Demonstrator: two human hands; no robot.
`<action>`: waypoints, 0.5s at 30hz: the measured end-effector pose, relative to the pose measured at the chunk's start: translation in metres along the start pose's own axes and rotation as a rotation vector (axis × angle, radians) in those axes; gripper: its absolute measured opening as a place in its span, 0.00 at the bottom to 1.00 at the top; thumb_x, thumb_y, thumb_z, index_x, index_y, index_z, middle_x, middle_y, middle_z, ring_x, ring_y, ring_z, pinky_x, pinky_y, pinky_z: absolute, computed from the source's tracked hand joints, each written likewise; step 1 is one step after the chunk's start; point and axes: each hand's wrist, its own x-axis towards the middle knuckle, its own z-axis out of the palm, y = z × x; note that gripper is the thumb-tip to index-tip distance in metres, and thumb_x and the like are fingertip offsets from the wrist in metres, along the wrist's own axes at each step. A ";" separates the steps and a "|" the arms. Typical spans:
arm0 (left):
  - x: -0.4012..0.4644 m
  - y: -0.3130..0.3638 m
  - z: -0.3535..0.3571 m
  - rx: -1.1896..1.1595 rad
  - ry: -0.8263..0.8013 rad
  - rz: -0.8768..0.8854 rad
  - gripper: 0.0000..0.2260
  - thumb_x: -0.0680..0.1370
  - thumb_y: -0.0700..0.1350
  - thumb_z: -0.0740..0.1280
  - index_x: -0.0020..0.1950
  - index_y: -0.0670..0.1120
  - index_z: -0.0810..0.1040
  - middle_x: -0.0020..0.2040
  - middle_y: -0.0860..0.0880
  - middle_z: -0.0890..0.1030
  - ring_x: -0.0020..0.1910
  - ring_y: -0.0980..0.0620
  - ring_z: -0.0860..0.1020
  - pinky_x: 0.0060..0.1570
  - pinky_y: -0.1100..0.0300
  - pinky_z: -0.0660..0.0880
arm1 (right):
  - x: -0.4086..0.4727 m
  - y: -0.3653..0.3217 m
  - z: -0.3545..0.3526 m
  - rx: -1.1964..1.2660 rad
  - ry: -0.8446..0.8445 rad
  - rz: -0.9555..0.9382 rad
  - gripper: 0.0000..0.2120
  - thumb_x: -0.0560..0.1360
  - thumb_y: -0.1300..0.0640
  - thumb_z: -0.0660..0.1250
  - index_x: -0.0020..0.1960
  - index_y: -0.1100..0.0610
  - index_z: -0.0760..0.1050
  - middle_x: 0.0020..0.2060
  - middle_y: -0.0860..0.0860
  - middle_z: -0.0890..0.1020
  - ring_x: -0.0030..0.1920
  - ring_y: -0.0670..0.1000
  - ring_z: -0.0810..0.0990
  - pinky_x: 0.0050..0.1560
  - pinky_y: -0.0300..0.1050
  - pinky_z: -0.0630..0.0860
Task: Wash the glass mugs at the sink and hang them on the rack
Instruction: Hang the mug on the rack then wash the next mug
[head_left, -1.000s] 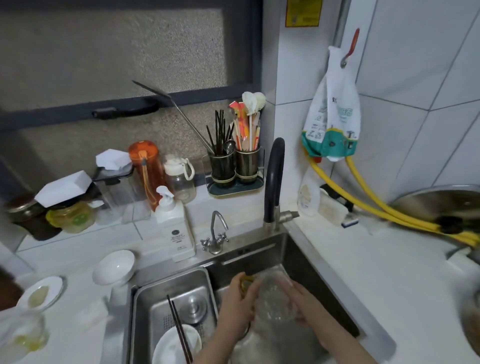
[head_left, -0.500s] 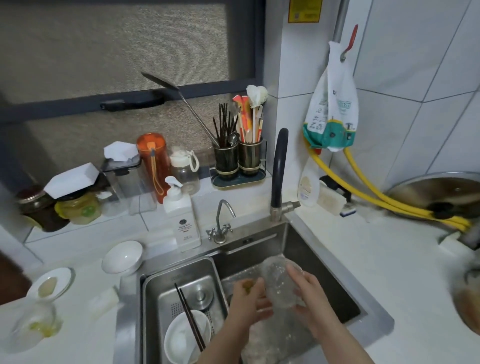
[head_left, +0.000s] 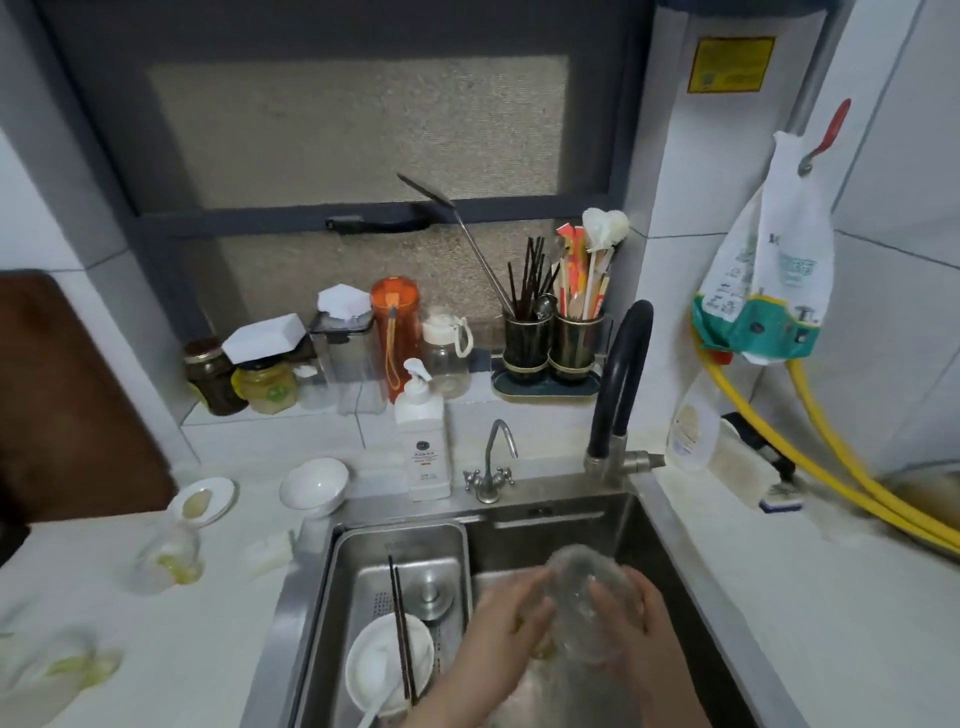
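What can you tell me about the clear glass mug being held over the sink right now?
The clear glass mug looks like see-through, colourless glass with a rounded body, blurred by motion. It is held tilted above the right basin of the stainless steel sink, clear of the basin floor. The right hand wraps its fingers round the mug's right side; the left hand touches its left side. Its handle cannot be made out, and no running water is visible on it.

White soap pump bottle (head_left: 423, 441) on worktop (head_left: 831, 623). Orange bottle (head_left: 395, 332), jars on ledge. Two utensil holders (head_left: 553, 343) with chopsticks. White bowl (head_left: 313, 484). Plate (head_left: 382, 667) bearing chopsticks (head_left: 401, 623). Yellow hoses (head_left: 831, 467). Hanging bag (head_left: 769, 291).
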 end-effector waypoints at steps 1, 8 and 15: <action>-0.003 -0.001 0.004 -0.040 0.011 -0.054 0.12 0.74 0.65 0.63 0.57 0.70 0.73 0.54 0.65 0.79 0.51 0.75 0.74 0.56 0.71 0.70 | 0.004 0.005 -0.007 -0.045 -0.034 -0.017 0.35 0.58 0.34 0.70 0.61 0.48 0.70 0.54 0.50 0.81 0.52 0.54 0.81 0.53 0.55 0.79; -0.036 -0.003 -0.002 -0.329 0.199 -0.346 0.27 0.71 0.59 0.70 0.69 0.60 0.66 0.61 0.57 0.79 0.56 0.62 0.79 0.58 0.65 0.74 | 0.005 0.005 0.018 -0.273 -0.048 -0.226 0.10 0.72 0.49 0.70 0.52 0.47 0.75 0.49 0.39 0.79 0.48 0.32 0.79 0.42 0.16 0.67; -0.091 -0.007 -0.058 -0.364 0.456 -0.383 0.19 0.78 0.47 0.66 0.68 0.57 0.69 0.62 0.55 0.78 0.56 0.62 0.79 0.55 0.66 0.76 | -0.003 0.011 0.085 -0.284 -0.343 -0.136 0.15 0.71 0.53 0.73 0.55 0.41 0.75 0.54 0.43 0.81 0.56 0.47 0.79 0.60 0.46 0.73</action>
